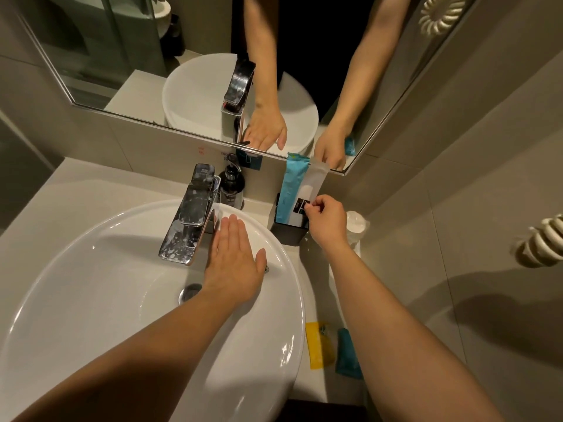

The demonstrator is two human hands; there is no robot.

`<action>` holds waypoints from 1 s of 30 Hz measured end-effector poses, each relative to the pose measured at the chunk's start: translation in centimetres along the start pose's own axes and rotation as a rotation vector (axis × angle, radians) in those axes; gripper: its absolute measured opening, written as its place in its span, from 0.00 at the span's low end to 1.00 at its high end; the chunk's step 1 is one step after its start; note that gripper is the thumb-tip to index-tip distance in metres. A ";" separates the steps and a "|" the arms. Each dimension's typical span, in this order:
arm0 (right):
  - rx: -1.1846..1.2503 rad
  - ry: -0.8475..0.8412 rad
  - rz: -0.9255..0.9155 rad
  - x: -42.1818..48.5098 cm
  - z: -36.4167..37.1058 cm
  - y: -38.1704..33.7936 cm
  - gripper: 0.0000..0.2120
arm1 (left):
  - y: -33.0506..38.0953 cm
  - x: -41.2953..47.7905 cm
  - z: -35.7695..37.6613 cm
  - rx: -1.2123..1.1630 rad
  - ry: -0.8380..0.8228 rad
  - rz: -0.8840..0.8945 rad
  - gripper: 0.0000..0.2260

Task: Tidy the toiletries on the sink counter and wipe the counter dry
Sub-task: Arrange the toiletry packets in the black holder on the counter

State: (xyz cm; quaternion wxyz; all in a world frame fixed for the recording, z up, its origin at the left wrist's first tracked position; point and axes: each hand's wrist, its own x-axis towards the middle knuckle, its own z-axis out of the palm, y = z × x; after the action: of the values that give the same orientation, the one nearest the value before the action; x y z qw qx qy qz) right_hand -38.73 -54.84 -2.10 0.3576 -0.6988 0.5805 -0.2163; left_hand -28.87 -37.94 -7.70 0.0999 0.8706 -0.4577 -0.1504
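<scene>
Black holder (286,229), two upright sachets (300,190).

So the basin (91,300) sits on the counter (91,184), with the faucet (192,214) at its back rim and a pump bottle (232,185) just behind that, against the wall under the mirror (122,56). Right of the bottle there's a holder box (286,231) with two sachets (300,190) standing upright in it, and a capped bottle (355,222) right of the box. Nearer the front, right of the basin, a flat packet (318,345) and a small tube (347,357) lie side by side on the counter.
</scene>
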 end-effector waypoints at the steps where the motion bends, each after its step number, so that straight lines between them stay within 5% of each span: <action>1: 0.025 0.006 0.002 -0.1 -0.3 0.1 0.03 | 0.0 -0.1 0.0 0.001 -0.004 -0.001 0.36; 7: 0.140 0.021 0.095 -3.4 -3.6 3.1 0.04 | 0.2 -0.3 -0.4 0.067 -0.018 0.007 0.36; 11: -0.157 -0.247 0.254 -8.8 -6.5 7.1 0.03 | 0.1 -0.1 -0.1 0.102 -0.022 0.001 0.36; 16: -0.450 -0.540 0.415 -13.6 -6.6 9.1 0.14 | 0.1 -0.1 0.0 0.104 -0.013 -0.003 0.36; 20: -0.491 -0.521 0.407 -14.8 -5.3 9.9 0.19 | 0.0 -0.1 0.0 0.112 -0.020 0.001 0.36; 30: -0.330 -0.436 0.295 -13.6 -6.3 10.1 0.03 | -0.1 -0.1 0.1 0.094 -0.014 0.008 0.36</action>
State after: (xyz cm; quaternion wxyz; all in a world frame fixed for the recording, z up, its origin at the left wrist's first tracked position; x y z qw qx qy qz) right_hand -53.07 -44.00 -4.04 0.3829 -0.6855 0.6126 0.0904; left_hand -28.88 -37.76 -7.85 0.0561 0.8713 -0.4686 -0.1344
